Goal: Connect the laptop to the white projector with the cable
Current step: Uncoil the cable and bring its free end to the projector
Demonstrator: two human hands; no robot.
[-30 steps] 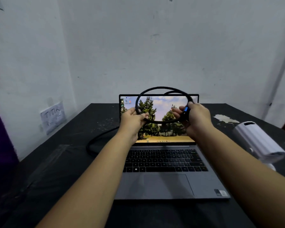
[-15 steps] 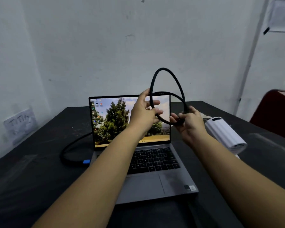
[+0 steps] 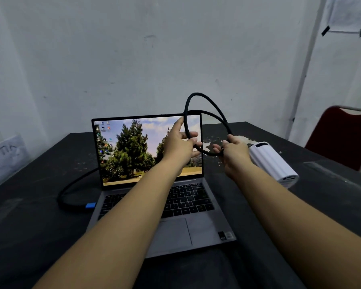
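Note:
An open grey laptop (image 3: 175,232) with a tree picture on its screen sits on the black table (image 3: 29,236). A thick black cable (image 3: 204,101) rises in a loop above the screen's right edge. My left hand (image 3: 180,146) grips the loop's left side and my right hand (image 3: 233,153) grips its lower right part. The cable's other stretch curves over the table left of the laptop, ending at a blue plug (image 3: 90,205) at the laptop's left edge. The white projector (image 3: 273,163) lies just right of my right hand. The cable's free end is hidden.
A dark red chair (image 3: 340,136) stands at the table's far right. A paper sheet (image 3: 6,155) is stuck low on the left wall, and another hangs on the right wall (image 3: 348,13). White flaked patches (image 3: 206,146) mark the table behind the laptop.
The view has swung left to right, bringing the chair in. Both hands carried the cable loop rightward, from in front of the screen toward the projector, and the loop turned upright.

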